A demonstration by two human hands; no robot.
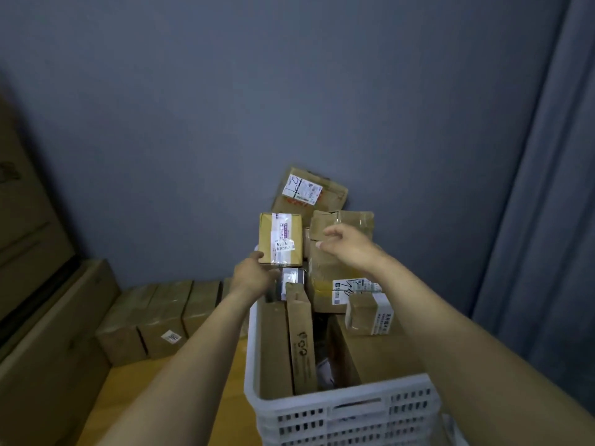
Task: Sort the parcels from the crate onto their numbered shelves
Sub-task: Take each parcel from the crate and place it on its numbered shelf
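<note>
Head view: looks forward-down, close over crate [338, 413], facing wall [225, 107].

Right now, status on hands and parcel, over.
Left hand grips small taped parcel over white crate. Right hand open, empty, beside it. Stacked parcels close behind.

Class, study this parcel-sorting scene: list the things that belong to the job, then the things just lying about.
Job: white crate; taped parcel held by the left hand; right hand, holding nothing; other parcels piled in the crate.
Lying about: row of boxes left of the crate; big carton beside them; curtain.
</note>
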